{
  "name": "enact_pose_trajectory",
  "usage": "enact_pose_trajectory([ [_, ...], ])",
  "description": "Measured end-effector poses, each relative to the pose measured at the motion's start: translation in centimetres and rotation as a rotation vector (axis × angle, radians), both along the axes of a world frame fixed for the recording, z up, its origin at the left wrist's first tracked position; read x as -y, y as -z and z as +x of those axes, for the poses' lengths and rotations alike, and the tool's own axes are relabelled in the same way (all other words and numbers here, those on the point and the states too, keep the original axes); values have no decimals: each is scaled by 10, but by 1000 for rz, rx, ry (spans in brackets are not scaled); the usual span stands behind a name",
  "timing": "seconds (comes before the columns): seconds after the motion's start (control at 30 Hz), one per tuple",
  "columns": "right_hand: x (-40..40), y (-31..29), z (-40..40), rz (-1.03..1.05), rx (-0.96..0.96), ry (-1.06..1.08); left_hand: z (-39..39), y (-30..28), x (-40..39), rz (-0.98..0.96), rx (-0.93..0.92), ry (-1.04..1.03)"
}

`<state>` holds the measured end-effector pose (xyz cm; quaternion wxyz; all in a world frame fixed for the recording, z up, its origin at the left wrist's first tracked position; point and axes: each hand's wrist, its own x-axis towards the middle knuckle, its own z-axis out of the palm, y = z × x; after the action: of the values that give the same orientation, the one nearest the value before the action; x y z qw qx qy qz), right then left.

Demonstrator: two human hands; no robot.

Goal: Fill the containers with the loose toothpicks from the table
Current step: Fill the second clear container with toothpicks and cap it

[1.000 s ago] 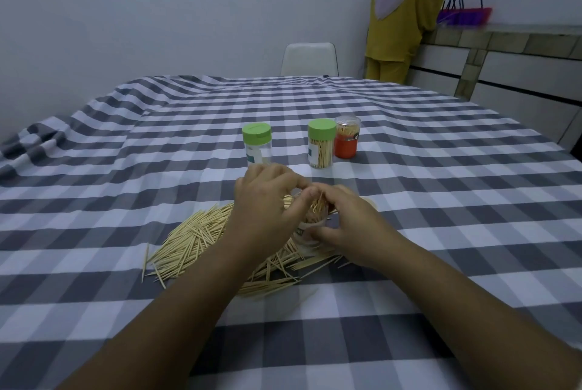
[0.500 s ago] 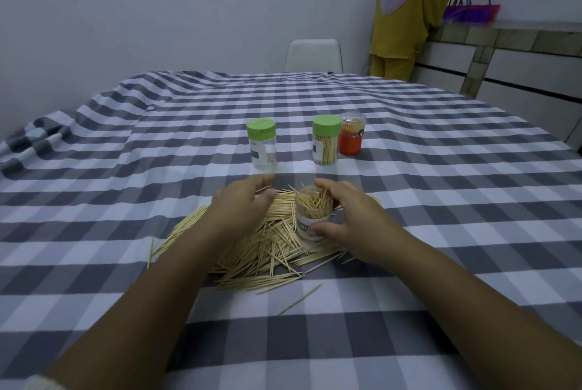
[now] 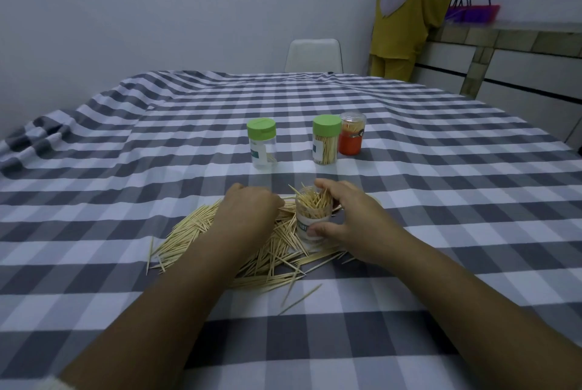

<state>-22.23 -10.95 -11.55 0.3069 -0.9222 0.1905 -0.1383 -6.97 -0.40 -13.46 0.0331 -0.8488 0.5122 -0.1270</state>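
From the head camera, the surface [image 3: 441, 200] is covered by a grey-and-white checked cloth. Near the middle, a small clear plastic container with no lid [image 3: 313, 219] stands upright, packed with pale wooden toothpicks whose tips bristle above its rim. The right hand [image 3: 349, 219] holds it, thumb across the label on the near side and the fingers curled round the far side by the rim. The left hand [image 3: 248, 210] lies just left of the container, on top of the heap of loose wooden toothpicks [image 3: 239, 248]; its fingers are curled downward into the heap, but whether they pinch any sticks is hidden behind the back of the hand.

Farther off stand three closed containers: a clear jar with a green cap [image 3: 262, 147] on the left, holding only a few sticks; a second green-capped clear jar [image 3: 326, 144], well filled; and touching its right side a jar with an orange label and clear lid [image 3: 352, 134], also filled.

By my reading the task is roughly midway. Two far jars look done and the open one is nearly full, yet a wide heap remains, with strays on the near side, and the left green-capped jar is almost empty.
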Motion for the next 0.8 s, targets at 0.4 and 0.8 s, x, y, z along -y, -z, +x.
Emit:
enact_pose_trajectory([
  [0.4,1,0,0,5,-8,-4,-2,-16,-8,-499,-604,-206],
  [0.8,1,0,0,9,-5,-5,-14,-26,-9,-916,-1079,-150],
])
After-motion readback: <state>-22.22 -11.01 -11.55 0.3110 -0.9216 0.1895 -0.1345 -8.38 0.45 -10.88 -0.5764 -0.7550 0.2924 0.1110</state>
